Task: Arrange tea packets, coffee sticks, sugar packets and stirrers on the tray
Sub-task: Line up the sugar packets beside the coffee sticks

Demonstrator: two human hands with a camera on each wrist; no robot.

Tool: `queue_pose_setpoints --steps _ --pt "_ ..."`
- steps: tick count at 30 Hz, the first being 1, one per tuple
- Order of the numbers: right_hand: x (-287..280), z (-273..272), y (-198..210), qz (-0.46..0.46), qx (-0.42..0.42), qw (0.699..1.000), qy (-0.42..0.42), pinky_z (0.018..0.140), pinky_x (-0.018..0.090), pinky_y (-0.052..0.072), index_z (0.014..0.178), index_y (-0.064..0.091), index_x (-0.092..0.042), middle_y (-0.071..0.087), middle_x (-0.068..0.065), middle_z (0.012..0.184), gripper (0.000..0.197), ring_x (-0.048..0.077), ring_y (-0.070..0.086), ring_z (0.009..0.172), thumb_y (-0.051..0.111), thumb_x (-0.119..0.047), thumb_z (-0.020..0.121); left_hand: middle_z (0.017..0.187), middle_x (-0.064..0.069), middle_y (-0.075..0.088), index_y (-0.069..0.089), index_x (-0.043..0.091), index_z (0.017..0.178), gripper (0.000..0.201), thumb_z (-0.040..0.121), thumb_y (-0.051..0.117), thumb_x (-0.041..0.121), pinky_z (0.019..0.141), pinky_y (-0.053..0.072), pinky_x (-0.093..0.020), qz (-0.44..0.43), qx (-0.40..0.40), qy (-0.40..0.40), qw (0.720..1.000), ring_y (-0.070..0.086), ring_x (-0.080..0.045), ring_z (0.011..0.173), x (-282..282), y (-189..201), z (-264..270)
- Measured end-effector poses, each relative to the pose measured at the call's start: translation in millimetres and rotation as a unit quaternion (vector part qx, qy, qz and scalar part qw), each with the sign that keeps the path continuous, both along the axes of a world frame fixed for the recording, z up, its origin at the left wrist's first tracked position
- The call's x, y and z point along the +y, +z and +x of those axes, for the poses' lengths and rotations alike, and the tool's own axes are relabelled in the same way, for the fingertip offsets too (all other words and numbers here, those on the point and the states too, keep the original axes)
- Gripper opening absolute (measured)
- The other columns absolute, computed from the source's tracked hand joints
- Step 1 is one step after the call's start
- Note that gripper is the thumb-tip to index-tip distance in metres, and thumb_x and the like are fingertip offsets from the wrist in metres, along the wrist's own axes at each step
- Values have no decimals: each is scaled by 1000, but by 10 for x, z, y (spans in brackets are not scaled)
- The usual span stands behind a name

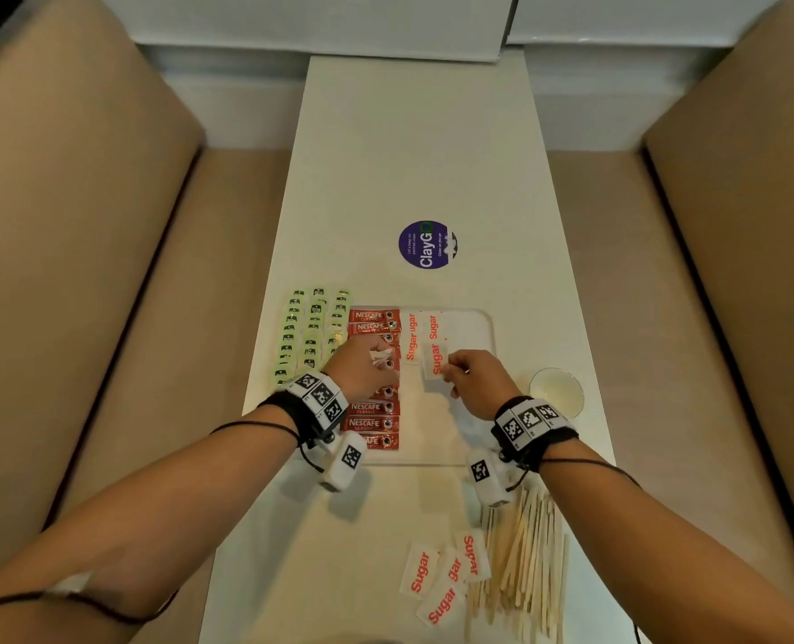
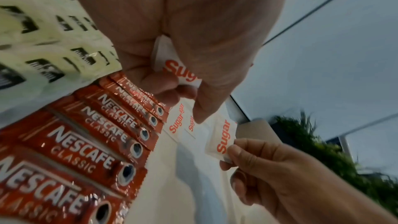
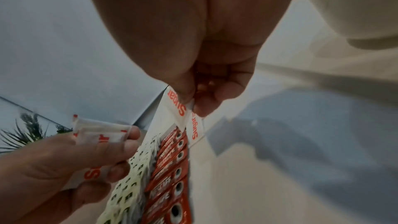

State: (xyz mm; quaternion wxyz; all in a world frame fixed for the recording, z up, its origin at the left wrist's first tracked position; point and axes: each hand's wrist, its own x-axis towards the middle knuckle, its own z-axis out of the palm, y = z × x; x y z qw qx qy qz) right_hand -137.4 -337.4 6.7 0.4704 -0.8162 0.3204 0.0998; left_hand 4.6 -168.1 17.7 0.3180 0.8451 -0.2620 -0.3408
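Note:
A clear tray [image 1: 478,327] lies mid-table. A column of red coffee sticks [image 1: 374,411] fills its left side. Two or three sugar packets [image 1: 425,330] lie at its far end. Rows of green tea packets [image 1: 309,332] lie left of the sticks. My left hand [image 1: 371,360] hovers over the sticks and grips a small bunch of sugar packets [image 2: 178,69]. My right hand [image 1: 455,369] pinches one sugar packet [image 1: 434,360] by its near end, just above the tray and close to those lying there. In the right wrist view this packet [image 3: 176,105] hangs from thumb and forefinger.
Loose sugar packets [image 1: 441,578] and a heap of wooden stirrers [image 1: 529,574] lie on the table's near right. A glass cup [image 1: 556,392] stands right of the tray. A round purple sticker [image 1: 427,244] is beyond it. Padded benches flank the narrow table.

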Motion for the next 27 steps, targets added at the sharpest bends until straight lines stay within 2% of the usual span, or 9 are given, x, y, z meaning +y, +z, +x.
queue_pose_setpoints --steps 2,5,10,12,15,19,23,27 --pt "-84 81 -67 -21 30 999 -3 65 23 50 97 72 -7 71 3 99 25 17 68 77 53 -21 104 97 6 67 67 17 107 26 84 77 20 67 47 -23 17 -46 -19 999 64 -15 85 -89 -51 53" --pt "-177 192 -179 -30 59 998 -23 82 39 57 89 73 -5 74 10 92 30 26 70 84 53 -22 103 104 7 69 67 21 113 28 86 73 24 71 47 -23 18 -95 -51 994 65 -14 91 -223 -134 109" --pt "-241 292 -279 -55 78 994 -45 72 26 42 82 72 -11 68 7 85 29 24 61 80 54 -22 102 123 -1 68 63 19 127 42 87 72 25 89 52 -30 57 -132 -82 986 63 -19 107 -437 -225 179" --pt "-256 318 -311 -52 80 994 -59 74 28 47 86 75 -8 70 6 85 28 24 63 81 56 -21 102 130 -5 65 60 18 134 47 89 71 26 96 49 -32 76 -145 -99 982 61 -23 117 -494 -252 219" --pt "-273 350 -378 -46 78 993 -80 82 34 56 81 75 -10 74 6 88 27 24 69 86 60 -22 99 140 -7 59 54 17 141 54 91 70 27 104 44 -34 91 -152 -112 978 55 -25 127 -545 -288 265" --pt "-270 381 -422 -62 76 990 -97 84 34 57 86 77 -15 75 2 93 21 21 69 87 62 -26 97 140 -7 58 53 18 143 57 91 71 31 103 45 -34 98 -157 -131 974 56 -24 127 -574 -335 281" --pt "-237 394 -440 -76 86 988 -105 80 34 57 79 68 -19 73 -1 87 21 20 68 84 62 -31 96 136 -6 60 54 20 140 57 88 73 35 100 50 -36 108 -165 -143 970 59 -24 121 -583 -371 271" --pt "-221 401 -461 -86 96 986 -105 78 35 59 85 68 -16 72 0 89 22 21 68 83 60 -32 97 136 -5 60 54 20 140 60 86 75 36 100 50 -37 103 -169 -138 970 59 -24 121 -584 -385 264"
